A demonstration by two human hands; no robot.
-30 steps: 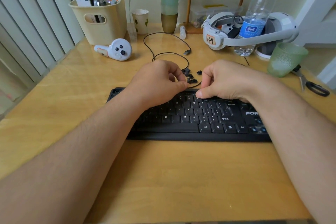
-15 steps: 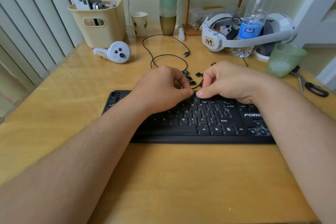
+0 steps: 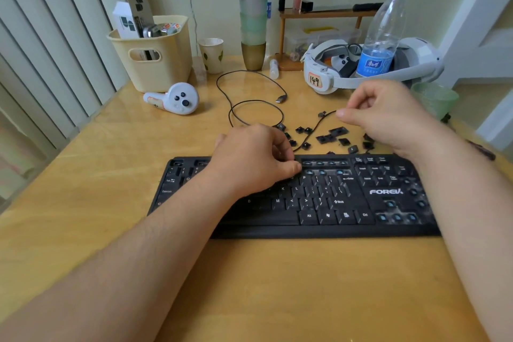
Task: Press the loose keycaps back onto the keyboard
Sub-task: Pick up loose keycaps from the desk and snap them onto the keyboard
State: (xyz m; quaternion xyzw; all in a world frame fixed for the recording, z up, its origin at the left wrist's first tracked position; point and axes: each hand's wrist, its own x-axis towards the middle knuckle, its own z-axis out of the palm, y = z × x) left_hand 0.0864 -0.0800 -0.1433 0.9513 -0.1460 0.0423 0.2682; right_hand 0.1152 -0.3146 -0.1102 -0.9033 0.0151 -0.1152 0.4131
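Resting on the upper rows of the black keyboard (image 3: 319, 197), the left hand (image 3: 255, 158) has its fingers curled, fingertips pressed together at the number row; whether a keycap sits between them cannot be told. The right hand (image 3: 385, 116) is raised behind the keyboard, thumb and forefinger pinching the thin black cable (image 3: 313, 130) that runs among the loose keycaps (image 3: 333, 134). Those keycaps lie scattered on the wooden surface (image 3: 277, 286) just behind the keyboard's far edge. Several key sockets along the top rows and the arrow cluster stand bare, showing blue stems. A white controller (image 3: 177, 98) lies further back, to the left.
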